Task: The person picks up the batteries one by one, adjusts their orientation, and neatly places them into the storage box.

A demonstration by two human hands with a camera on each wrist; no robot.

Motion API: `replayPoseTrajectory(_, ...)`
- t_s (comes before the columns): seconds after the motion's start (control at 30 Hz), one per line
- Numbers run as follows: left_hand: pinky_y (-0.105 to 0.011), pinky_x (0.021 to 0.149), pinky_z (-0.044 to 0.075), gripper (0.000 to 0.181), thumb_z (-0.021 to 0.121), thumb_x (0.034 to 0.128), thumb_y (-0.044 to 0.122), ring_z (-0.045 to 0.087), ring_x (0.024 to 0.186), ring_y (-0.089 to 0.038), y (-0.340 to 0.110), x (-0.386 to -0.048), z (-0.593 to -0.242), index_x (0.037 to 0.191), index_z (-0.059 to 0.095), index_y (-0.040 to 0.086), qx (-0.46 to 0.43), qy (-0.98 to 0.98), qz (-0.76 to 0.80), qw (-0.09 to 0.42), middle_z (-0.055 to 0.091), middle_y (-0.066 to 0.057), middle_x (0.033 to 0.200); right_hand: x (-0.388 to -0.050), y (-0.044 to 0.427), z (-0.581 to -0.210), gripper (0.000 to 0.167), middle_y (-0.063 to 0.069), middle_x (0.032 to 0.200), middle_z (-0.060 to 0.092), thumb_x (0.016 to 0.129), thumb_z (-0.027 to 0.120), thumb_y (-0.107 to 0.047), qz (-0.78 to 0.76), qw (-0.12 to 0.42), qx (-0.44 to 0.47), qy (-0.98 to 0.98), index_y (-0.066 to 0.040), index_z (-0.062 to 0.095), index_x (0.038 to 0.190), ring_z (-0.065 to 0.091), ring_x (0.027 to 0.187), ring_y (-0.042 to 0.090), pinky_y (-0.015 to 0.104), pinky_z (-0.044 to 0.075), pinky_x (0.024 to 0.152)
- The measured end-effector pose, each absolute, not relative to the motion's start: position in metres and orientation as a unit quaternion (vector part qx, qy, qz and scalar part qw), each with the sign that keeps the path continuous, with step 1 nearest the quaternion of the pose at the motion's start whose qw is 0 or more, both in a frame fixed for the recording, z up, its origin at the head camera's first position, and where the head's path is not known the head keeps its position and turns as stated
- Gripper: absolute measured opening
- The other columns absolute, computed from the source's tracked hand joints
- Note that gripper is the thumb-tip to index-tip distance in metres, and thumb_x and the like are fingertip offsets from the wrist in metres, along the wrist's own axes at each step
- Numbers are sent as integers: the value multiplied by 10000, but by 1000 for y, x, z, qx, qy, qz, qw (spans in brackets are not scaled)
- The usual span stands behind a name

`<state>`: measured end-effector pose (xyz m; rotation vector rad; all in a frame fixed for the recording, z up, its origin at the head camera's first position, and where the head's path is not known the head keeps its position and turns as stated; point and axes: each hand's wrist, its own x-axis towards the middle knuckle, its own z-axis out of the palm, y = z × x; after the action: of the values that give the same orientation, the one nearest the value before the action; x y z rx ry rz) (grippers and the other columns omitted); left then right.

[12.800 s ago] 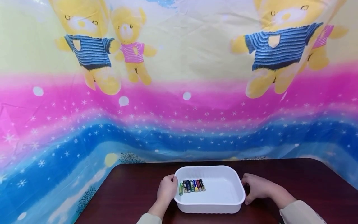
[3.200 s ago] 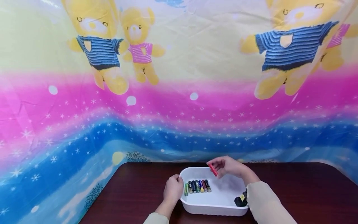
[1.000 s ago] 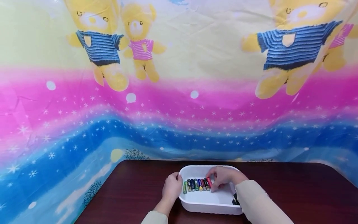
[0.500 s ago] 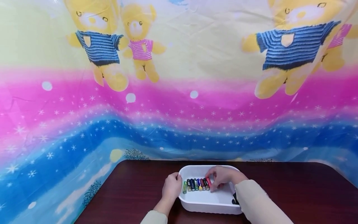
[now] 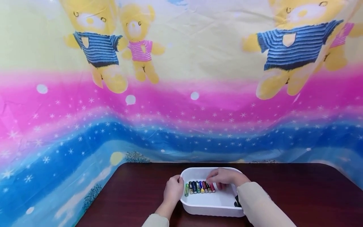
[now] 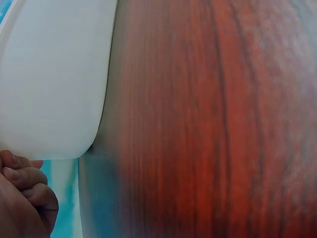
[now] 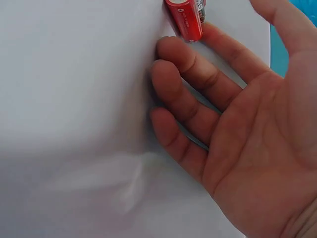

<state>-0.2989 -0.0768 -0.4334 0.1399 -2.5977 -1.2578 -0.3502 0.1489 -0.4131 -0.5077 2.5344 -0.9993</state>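
A white plastic tub (image 5: 211,210) stands on the table. My left hand (image 5: 173,189) grips its left rim, fingers curled at the wall, as the left wrist view also shows. Inside the tub lies a side-by-side row of several batteries (image 5: 198,186), in green, black, blue and dark red. The red battery (image 5: 212,187) sits at the row's right end. Over that end is my right hand (image 5: 225,177), its thumb away from the fingers. In the right wrist view its fingers bend loosely beside the red battery (image 7: 187,21) and pinch nothing.
A black object (image 5: 237,201) lies in the tub's right front corner, partly hidden by the right sleeve (image 5: 258,198). Dark wooden tabletop (image 5: 141,192) surrounds the tub. A curtain printed with bears (image 5: 181,126) hangs behind and beside the table.
The red battery was carried into the tub and laid at the row's right end; my right hand has just let it go. The black object came into the tub earlier. My left hand keeps its grip.
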Motion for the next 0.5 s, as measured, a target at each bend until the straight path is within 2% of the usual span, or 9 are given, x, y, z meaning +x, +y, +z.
replayPoseTrajectory(0.1, -442, 771, 503, 302, 523, 923, 183, 618, 906, -229, -78, -297, -433, 1136, 635, 1, 52, -894, -430, 118, 651, -131, 1046, -350, 148, -412, 365, 95, 634, 623, 856, 599, -417, -343, 191, -182, 901, -190, 648, 1137, 534, 503, 178, 339, 482, 524)
replayPoseTrajectory(0.27, -432, 744, 515, 298, 528, 918, 190, 613, 861, -216, -79, -297, -428, 1128, 632, 5, 49, -900, -423, 90, 647, -129, 1031, -349, 156, -393, 426, 93, 786, 670, 856, 589, -456, -345, 244, -182, 888, -201, 624, 1195, 638, 652, 259, 384, 519, 570)
replayPoseTrajectory(0.37, -379, 588, 523, 324, 509, 930, 204, 591, 674, -199, -81, -299, -424, 1168, 598, 4, 41, -896, -438, 53, 630, -123, 962, -349, 168, -372, 399, 92, 892, 666, 871, 603, -372, -368, 261, -180, 874, -149, 623, 1201, 653, 749, 282, 415, 534, 625)
replayPoseTrajectory(0.5, -273, 379, 409, 369, 482, 945, 267, 459, 406, -155, -89, -303, -420, 1169, 569, -14, 7, -886, -464, -16, 574, -105, 674, -348, 194, -347, 381, 93, 961, 652, 884, 608, -264, -397, 217, -173, 875, -71, 603, 1212, 650, 796, 273, 422, 533, 685)
